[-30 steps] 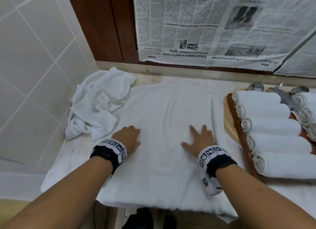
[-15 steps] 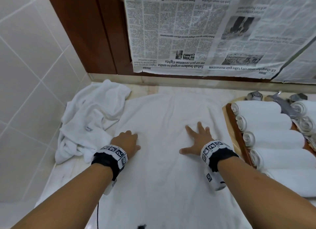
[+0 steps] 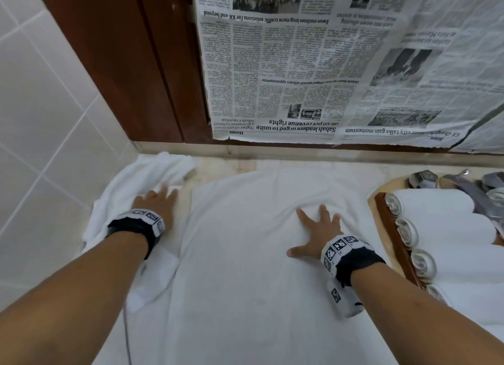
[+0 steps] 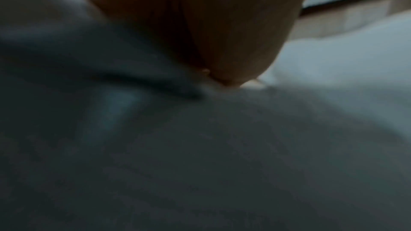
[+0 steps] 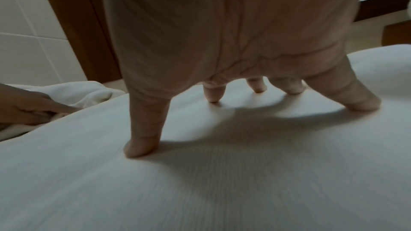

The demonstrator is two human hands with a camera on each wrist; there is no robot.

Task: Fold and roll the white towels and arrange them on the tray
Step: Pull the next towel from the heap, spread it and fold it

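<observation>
Flat white towel (image 3: 245, 255) spread on the desk (image 3: 218, 164), long axis running from the near edge toward the wall; far edge slightly puckered. Right hand (image 3: 317, 235) rests on it right of centre — fingers (image 5: 142, 148) splayed and straight, tips pressing the cloth, gripping nothing. Left hand (image 3: 155, 203) lies on the crumpled towel pile (image 3: 163, 171) just left of the flat towel, fingers extended; left wrist view too dark and blurred to add more. Rolled towels (image 3: 436, 228) lie side by side on the wooden tray (image 3: 387, 222) at right, spiral ends facing left.
</observation>
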